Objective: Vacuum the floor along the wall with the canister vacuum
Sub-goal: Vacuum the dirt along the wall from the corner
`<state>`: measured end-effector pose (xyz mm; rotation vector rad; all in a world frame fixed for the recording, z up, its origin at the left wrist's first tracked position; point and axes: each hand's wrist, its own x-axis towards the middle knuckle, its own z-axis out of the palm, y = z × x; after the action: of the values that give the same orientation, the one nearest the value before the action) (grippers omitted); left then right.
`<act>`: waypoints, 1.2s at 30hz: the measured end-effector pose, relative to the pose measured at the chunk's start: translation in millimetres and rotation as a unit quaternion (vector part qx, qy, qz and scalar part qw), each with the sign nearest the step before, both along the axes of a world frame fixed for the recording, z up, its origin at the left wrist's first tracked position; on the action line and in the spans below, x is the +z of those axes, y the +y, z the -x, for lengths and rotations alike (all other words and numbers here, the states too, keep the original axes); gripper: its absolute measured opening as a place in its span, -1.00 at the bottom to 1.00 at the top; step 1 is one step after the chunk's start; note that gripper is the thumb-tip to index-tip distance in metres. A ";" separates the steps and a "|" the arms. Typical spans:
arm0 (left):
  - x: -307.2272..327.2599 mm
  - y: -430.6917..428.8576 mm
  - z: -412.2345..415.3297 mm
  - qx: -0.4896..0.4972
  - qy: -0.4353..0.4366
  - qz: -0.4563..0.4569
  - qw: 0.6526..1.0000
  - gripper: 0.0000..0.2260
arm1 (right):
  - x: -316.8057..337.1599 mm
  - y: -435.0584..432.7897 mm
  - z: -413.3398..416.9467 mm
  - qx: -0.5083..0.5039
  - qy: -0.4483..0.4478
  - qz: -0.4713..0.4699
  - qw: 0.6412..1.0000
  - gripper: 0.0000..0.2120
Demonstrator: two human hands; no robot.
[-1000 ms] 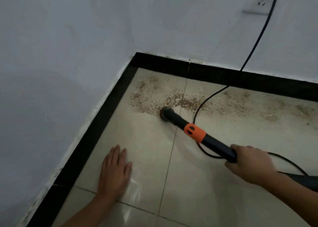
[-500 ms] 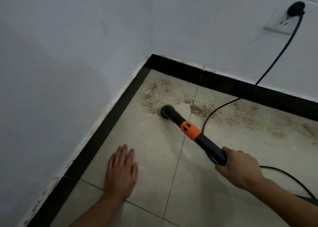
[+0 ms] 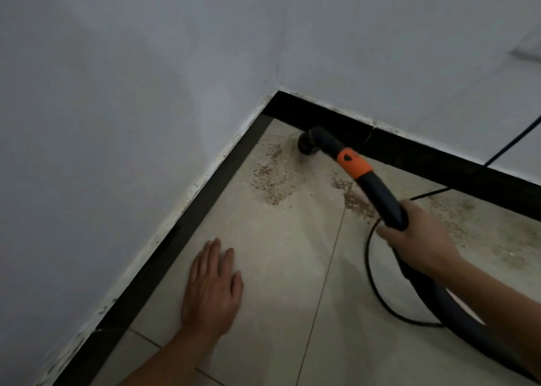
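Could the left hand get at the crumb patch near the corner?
Probably yes. The left hand lies flat on the tile floor, with nothing showing between it and the crumb patch. The nozzle and the right hand, which holds the hose, sit further right.

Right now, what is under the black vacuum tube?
Beige floor tile with a patch of brown crumbs, and the black cord passing beneath near the right hand gripping the tube. Whatever lies under the nozzle mouth is covered.

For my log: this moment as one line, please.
right hand grips vacuum wand | nozzle at corner baseboard | left hand flat on floor
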<state>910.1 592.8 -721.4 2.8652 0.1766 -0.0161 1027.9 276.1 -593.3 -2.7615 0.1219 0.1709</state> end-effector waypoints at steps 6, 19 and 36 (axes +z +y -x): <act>-2.4 1.4 -0.7 -0.001 -0.008 0.005 1.000 -0.53 | 11.6 56.9 -108.6 -0.013 0.057 -0.069 0.996 -0.73; -8.0 5.5 -2.5 -0.003 -0.017 -0.001 1.000 -0.55 | 41.2 71.2 -143.1 -0.024 0.156 -0.110 0.981 -0.77; -6.1 1.9 -1.8 0.001 -0.029 -0.005 1.000 -0.55 | 19.4 85.8 -96.6 -0.136 0.182 -0.285 0.931 -0.80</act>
<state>912.0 594.7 -727.6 2.8707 0.1687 0.0683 1124.6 361.9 -573.9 -2.0828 0.4690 0.5492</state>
